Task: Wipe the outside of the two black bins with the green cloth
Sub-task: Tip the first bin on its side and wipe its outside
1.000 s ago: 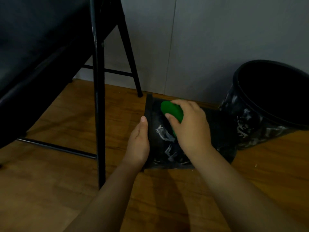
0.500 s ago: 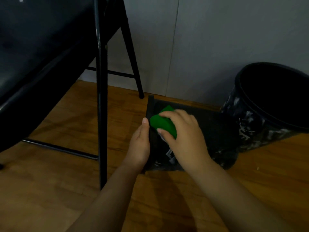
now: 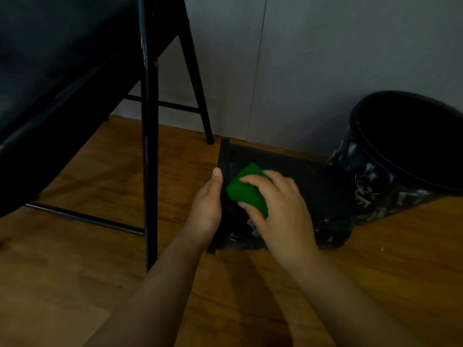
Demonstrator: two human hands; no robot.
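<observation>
One black bin (image 3: 308, 181) with white markings lies on its side on the wooden floor, its rim to the left. My left hand (image 3: 206, 209) holds that rim, thumb along the edge. My right hand (image 3: 278, 209) grips a folded green cloth (image 3: 246, 190) and presses it on the bin's upturned side near the rim. The second black bin (image 3: 390, 176) stands upright at the right against the wall, its open mouth facing me.
A black folding chair (image 3: 147, 126) stands at the left, its front leg close to my left forearm and a crossbar low over the floor. A grey wall (image 3: 300, 66) runs behind both bins. Bare wooden floor (image 3: 250, 284) stretches in front.
My right hand has slid the green cloth leftward and toward me across the lying bin, toward its rim. My left hand has kept its place on the rim.
</observation>
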